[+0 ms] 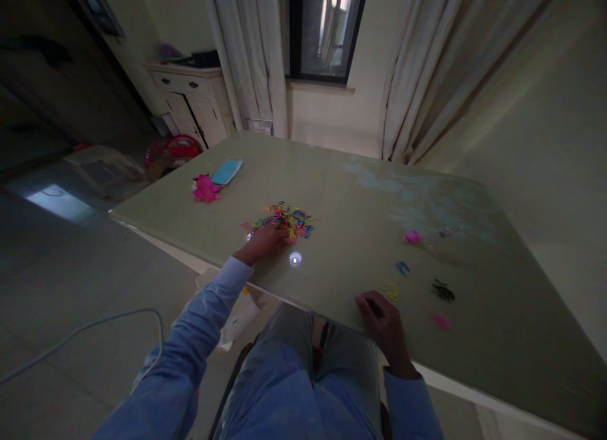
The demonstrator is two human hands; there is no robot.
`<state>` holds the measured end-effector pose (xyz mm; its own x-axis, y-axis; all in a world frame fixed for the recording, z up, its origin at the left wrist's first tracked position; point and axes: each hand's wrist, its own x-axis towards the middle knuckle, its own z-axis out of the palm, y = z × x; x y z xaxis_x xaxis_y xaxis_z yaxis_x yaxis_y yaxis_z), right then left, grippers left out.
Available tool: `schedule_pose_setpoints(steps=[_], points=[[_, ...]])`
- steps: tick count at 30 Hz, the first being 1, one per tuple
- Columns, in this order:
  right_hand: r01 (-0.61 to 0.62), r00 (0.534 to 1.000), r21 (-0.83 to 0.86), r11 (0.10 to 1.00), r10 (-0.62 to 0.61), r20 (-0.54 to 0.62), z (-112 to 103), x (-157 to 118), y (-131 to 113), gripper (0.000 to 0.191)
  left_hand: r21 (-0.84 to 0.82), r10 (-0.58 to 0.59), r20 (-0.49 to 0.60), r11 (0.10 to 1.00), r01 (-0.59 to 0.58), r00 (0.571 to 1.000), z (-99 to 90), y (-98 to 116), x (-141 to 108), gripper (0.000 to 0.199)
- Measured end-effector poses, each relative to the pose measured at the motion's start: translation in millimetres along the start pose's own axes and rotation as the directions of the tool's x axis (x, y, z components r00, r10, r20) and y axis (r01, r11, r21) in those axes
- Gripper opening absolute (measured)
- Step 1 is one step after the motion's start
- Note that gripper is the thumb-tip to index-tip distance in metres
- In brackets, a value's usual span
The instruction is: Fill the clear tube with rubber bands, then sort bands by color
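Observation:
A loose pile of small, thin, multicoloured pieces that look like rubber bands (pixel 301 222) lies on the pale green table (pixel 341 238). My left hand (pixel 269 241) reaches into its near side with fingers drawn together. What the fingertips pinch, if anything, is hidden. By the table's front edge rests my right hand (pixel 380 317), loosely curled, with nothing visible in it. Close beyond it is a small yellow group (pixel 391 292). Farther right are a blue group (pixel 402 267), a black group (pixel 443 291) and a pink group (pixel 441 321).
A blue face mask (pixel 227 171) touches a crumpled pink item (pixel 206 188) at the table's far left. A bright pink bit (pixel 412 237) and a small clear item (pixel 444 232) lie to the right. Behind stand a white cabinet (pixel 190 102) and curtains (pixel 256 54).

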<state>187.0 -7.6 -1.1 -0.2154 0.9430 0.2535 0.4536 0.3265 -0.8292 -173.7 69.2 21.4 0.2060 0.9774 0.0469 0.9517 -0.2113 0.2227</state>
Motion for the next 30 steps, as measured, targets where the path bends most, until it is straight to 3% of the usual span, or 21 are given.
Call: schedule_pose_setpoints(steps=[8, 18, 30], points=[[0.008, 1.0, 0.017, 1.0, -0.007, -0.02, 0.8, 0.4, -1.7, 0.028, 0.007, 0.006, 0.039, 1.0, -0.006, 0.999, -0.7, 3.7, 3.7, 0.025], [0.014, 1.0, 0.01, 1.0, -0.013, -0.011, 0.8, -0.5, 0.6, 0.027, -0.077, -0.004, -0.05, 0.997, 0.0, 0.999, 5.8, -5.2, -1.9, 0.023], [0.01, 1.0, 0.001, 1.0, -0.01, -0.019, 0.6, -0.9, -1.0, 0.028, -0.02, -0.003, 0.019, 1.0, 0.004, 1.0, -1.5, 4.9, 1.3, 0.023]])
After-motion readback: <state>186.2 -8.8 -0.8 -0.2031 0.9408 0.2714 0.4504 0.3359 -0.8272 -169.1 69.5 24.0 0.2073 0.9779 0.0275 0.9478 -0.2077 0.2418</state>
